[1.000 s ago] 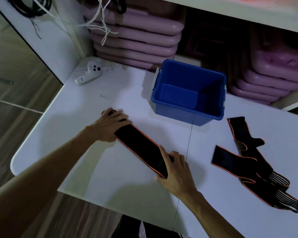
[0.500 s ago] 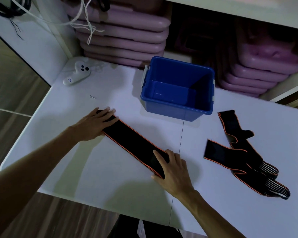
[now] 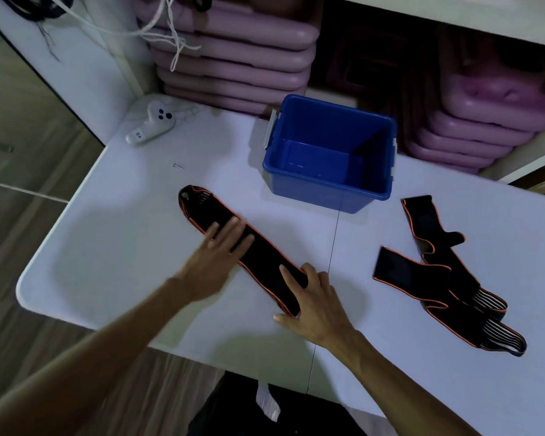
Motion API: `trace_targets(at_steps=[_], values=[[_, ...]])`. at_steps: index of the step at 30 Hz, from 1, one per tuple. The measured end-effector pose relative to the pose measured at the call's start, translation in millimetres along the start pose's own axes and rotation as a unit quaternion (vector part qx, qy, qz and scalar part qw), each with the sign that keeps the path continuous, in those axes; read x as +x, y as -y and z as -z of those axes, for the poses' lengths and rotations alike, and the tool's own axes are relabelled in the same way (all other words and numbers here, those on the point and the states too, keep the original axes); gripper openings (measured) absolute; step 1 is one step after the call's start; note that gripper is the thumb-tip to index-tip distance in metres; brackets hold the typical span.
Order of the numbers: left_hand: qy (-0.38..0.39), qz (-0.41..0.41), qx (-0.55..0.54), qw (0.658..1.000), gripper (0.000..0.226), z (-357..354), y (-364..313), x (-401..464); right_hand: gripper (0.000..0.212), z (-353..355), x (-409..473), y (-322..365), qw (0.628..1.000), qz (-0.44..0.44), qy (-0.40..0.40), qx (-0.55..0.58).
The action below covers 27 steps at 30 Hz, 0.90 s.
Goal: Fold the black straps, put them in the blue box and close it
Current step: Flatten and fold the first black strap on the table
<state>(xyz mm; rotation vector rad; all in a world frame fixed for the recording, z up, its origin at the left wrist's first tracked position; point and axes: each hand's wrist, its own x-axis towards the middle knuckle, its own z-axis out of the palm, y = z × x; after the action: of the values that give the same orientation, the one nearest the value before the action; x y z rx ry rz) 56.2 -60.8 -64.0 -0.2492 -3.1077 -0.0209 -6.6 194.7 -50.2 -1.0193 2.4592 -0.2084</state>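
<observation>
A long black strap with orange edging [image 3: 258, 250] lies stretched diagonally across the white table [image 3: 114, 234]. My left hand [image 3: 216, 256] rests flat on its middle, fingers spread, motion-blurred. My right hand [image 3: 312, 302] presses flat on the strap's near end. The strap's far end is uncovered. The blue box [image 3: 302, 191] stands open and empty behind the strap; no lid is in view. A tangle of more black straps [image 3: 444, 272] lies to the right of my hands.
A white controller [image 3: 150, 125] and a small screw [image 3: 177, 166] lie at the table's far left. Stacked purple plastic cases [image 3: 233, 58] fill the shelves behind. White cords hang at top left. The table edge and wooden floor are to the left.
My left hand has slid from the strap's far end toward its middle, uncovering that end. My right hand stays on the near end. The view has shifted slightly.
</observation>
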Motion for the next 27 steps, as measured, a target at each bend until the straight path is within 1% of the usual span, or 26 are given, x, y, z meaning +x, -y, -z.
trace_targets(at_steps=[2,4,6,7,10,12,14,17,19,22,24,27], values=[[0.012,-0.004,-0.080,0.997,0.075,-4,-45,-15,0.107,3,-2,-2,0.999,0.031,0.031,0.023],[0.019,0.021,-0.143,0.989,0.072,-8,-78,-30,0.118,4,-5,-9,0.996,0.068,0.056,0.029],[0.021,0.055,-0.173,0.983,0.068,-12,-102,-41,0.123,6,-5,-19,0.991,0.104,0.077,0.031],[0.028,0.075,-0.175,0.981,0.072,-13,-112,-45,0.123,7,-4,-25,0.988,0.123,0.088,0.031],[0.049,0.126,-0.162,0.977,0.087,-21,-130,-48,0.113,13,3,-44,0.978,0.168,0.116,0.042],[0.046,0.151,-0.149,0.976,0.088,-24,-137,-44,0.105,17,10,-53,0.973,0.204,0.108,0.014],[0.034,0.166,-0.136,0.976,0.082,-24,-141,-40,0.095,20,16,-59,0.967,0.236,0.090,-0.029],[0.008,0.167,-0.147,0.975,0.064,-26,-143,-38,0.082,23,26,-62,0.959,0.268,0.072,-0.065],[-0.008,0.167,-0.153,0.974,0.056,-30,-142,-38,0.076,25,31,-63,0.951,0.290,0.057,-0.089],[-0.031,0.179,-0.175,0.968,0.052,-29,-144,-37,0.072,28,37,-66,0.939,0.320,0.037,-0.117],[-0.043,0.189,-0.195,0.962,0.051,-27,-148,-37,0.068,29,40,-69,0.935,0.333,0.034,-0.116],[-0.041,0.221,-0.238,0.945,0.051,-25,-151,-38,0.063,30,47,-71,0.930,0.350,0.034,-0.109]])
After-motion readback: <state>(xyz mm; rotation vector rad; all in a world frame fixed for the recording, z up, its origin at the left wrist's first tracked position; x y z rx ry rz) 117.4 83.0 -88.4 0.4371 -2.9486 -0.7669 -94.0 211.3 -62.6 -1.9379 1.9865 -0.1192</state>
